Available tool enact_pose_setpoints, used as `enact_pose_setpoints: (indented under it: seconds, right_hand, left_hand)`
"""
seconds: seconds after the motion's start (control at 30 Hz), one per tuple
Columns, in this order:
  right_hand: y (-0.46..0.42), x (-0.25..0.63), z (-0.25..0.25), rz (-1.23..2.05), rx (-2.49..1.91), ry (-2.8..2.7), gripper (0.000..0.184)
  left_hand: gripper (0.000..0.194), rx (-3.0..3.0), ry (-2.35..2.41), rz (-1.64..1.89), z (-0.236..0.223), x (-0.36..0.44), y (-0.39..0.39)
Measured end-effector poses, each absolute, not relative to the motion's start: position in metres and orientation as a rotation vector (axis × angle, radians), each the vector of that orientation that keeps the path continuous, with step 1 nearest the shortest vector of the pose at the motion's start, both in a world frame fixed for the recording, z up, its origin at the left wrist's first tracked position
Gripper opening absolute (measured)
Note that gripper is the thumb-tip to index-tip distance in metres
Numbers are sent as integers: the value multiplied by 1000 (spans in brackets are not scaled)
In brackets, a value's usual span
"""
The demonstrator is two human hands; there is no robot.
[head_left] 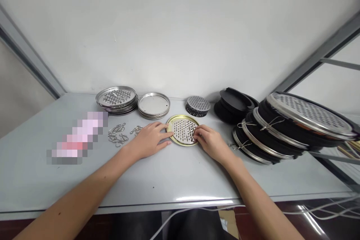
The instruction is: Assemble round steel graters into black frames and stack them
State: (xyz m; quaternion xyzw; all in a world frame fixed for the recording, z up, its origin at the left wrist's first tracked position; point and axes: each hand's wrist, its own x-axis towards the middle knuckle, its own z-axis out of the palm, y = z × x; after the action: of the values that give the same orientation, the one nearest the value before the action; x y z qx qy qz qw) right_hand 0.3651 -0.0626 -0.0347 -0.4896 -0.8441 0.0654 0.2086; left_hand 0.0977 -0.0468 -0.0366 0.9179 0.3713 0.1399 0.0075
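Note:
A round metal grater plate (184, 130) lies in a shallow gold-coloured round lid (169, 141) on the grey table. At the left rim of the lid, my left hand (150, 138) rests with its fingers stretched out and apart, fingertips on the rim and the plate's edge. My right hand (210, 140) is on the right side, its fingers curled and pinched together at the grater plate's edge. What sits between those fingertips is hidden. Small wire clips (118, 135) lie loose left of my left hand, with another few clips (137, 130) close to it.
Along the wall stand stacked grater lids (116, 99), plain metal lids (154, 105), a stack of grater discs (198, 105) and black round parts (233, 105). A tall tilted stack of black, metal-rimmed containers (278, 131) is at right. A blurred-out patch (78, 137) covers something at left.

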Motion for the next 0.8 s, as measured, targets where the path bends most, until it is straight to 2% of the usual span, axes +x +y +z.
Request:
enact_pose_setpoints:
  seconds: [0.8]
  right_hand:
    - [-48,377,-28,256,-1101,-2390,15]
  left_hand:
    - [32,2820,1126,489,-36,102,-48]
